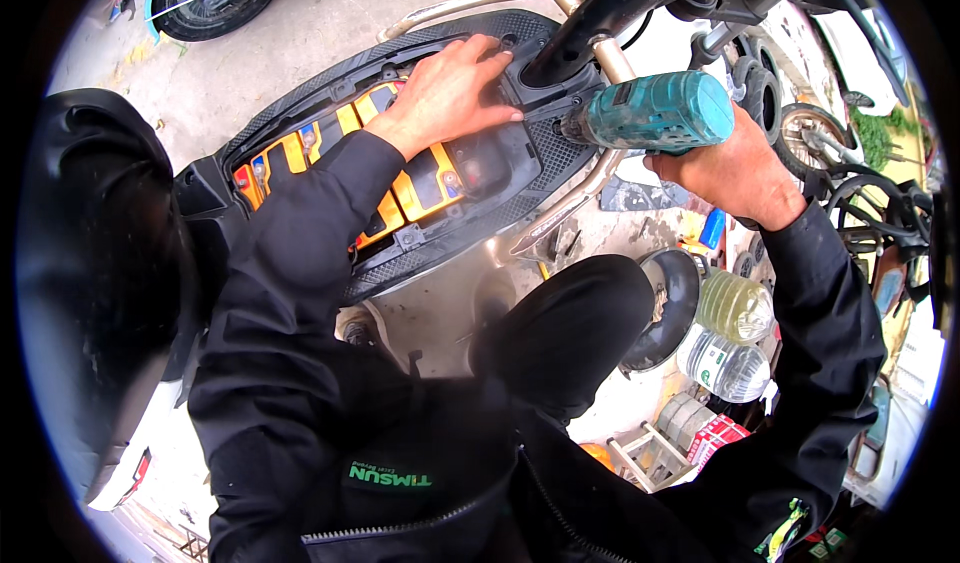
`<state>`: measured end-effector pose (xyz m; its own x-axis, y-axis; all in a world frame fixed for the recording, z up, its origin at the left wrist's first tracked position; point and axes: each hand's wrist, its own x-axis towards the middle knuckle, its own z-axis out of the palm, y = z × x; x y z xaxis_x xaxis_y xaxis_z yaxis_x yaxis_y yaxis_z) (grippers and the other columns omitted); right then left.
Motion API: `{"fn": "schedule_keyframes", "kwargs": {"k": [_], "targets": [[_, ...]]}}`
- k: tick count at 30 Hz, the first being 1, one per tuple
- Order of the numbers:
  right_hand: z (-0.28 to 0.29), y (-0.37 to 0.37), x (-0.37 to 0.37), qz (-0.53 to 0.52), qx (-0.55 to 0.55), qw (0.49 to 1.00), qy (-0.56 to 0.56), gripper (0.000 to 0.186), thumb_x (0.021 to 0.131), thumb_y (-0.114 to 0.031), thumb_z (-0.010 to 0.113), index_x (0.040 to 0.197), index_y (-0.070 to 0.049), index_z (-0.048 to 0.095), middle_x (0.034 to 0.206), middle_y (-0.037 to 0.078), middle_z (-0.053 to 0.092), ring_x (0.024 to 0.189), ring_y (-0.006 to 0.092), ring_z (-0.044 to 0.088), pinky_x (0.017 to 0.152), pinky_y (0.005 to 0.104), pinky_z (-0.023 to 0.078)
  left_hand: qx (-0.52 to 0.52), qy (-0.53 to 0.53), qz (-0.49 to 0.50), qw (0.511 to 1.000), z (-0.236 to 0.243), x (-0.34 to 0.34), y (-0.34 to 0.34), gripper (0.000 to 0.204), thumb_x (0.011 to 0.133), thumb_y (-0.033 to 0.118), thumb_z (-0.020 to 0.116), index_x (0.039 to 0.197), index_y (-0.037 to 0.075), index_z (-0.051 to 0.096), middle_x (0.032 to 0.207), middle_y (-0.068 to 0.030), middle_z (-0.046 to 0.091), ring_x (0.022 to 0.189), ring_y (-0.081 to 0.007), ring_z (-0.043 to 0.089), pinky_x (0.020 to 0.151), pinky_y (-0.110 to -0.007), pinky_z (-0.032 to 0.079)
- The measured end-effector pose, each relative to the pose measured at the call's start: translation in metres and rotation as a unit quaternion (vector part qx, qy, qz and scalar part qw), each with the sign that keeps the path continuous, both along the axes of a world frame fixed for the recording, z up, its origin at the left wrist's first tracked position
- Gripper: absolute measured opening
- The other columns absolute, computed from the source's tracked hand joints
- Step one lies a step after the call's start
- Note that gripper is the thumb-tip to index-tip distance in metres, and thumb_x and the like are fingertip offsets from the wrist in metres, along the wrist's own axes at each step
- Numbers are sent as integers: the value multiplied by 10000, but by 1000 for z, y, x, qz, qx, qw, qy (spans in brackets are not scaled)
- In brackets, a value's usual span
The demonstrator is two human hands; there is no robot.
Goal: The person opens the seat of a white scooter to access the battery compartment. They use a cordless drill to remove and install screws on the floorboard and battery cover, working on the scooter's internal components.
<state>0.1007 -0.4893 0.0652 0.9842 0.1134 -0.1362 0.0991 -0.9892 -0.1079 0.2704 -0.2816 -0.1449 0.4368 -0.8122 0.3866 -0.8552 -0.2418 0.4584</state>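
Now, our right grip clamps the teal power drill; should it skid across the scooter footboard, our left grip, fingers apart, could be struck.

the drill looks like scuffed plastic, the footboard rough matt plastic, the left sleeve cloth.

Site looked like a vehicle-repair workshop: batteries lay exposed beside the left hand, the right hand gripped a power drill, and tyres stood beyond it.
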Motion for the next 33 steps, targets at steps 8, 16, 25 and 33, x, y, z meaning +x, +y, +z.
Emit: {"fn": "schedule_keyframes", "kwargs": {"k": [8,16,25,33], "targets": [[14,15,16,-91,-88,984,128,373,753,-204,831,1099,-111,727,1065,122,705,1005,360,654,915,425,532,37,-2,22,999,10,-6,-3,749,829,531,779,1350,17,622,1375,-161,571,1199,-343,616,985,-439,531],[13,1,-10,-113,0,988,108,376,822,-185,842,1156,-69,713,1057,102,742,953,271,701,874,369,543,104,89,48,989,32,-19,-11,725,808,447,809,1335,-9,610,1423,-196,548,1072,-401,686,928,-473,567],[-7,17,-44,-228,186,955,21,354,811,-211,818,1131,-83,738,958,146,762,904,318,730,803,390,556,24,77,58,995,18,-24,-13,612,792,340,814,1219,-53,620,1294,-213,586,1092,-414,660,901,-500,562],[-7,-2,-25,-108,41,993,35,347,803,-222,835,1104,-86,729,971,120,745,892,303,700,822,395,554,-60,80,-18,995,37,-40,-9,400,845,173,767,1206,47,651,1010,-82,638,868,-298,672,723,-430,547]]}}
